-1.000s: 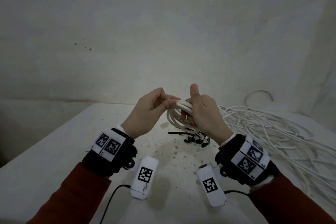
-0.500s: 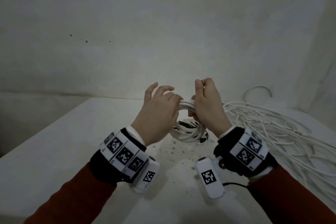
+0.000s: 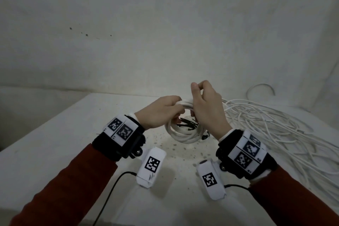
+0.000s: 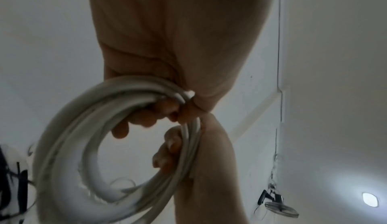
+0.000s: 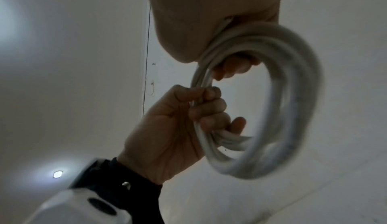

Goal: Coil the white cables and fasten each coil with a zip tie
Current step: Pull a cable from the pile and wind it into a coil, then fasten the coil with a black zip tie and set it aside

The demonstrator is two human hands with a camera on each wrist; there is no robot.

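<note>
A coil of white cable (image 3: 183,136) hangs above the white table (image 3: 55,143), held between both hands. My left hand (image 3: 175,108) grips the coil's top left, fingers curled round the strands (image 5: 209,105). My right hand (image 3: 197,101) grips it just to the right, with fingers hooked through the loop (image 5: 234,67) and thumb and forefinger raised together above. The left wrist view shows the coil (image 4: 62,144) with both hands close together on it. Black zip ties (image 3: 187,124) lie on the table behind the coil, partly seen through it.
A big loose pile of white cables (image 3: 275,134) spreads over the right side of the table up to the wall. Dark specks dot the tabletop under the hands. The table's left edge (image 3: 36,128) drops off at the left.
The left fingers, spread half a second ago, have curled round the coil. The right thumb has bent down to meet the forefinger. The coil now hangs a little lower.
</note>
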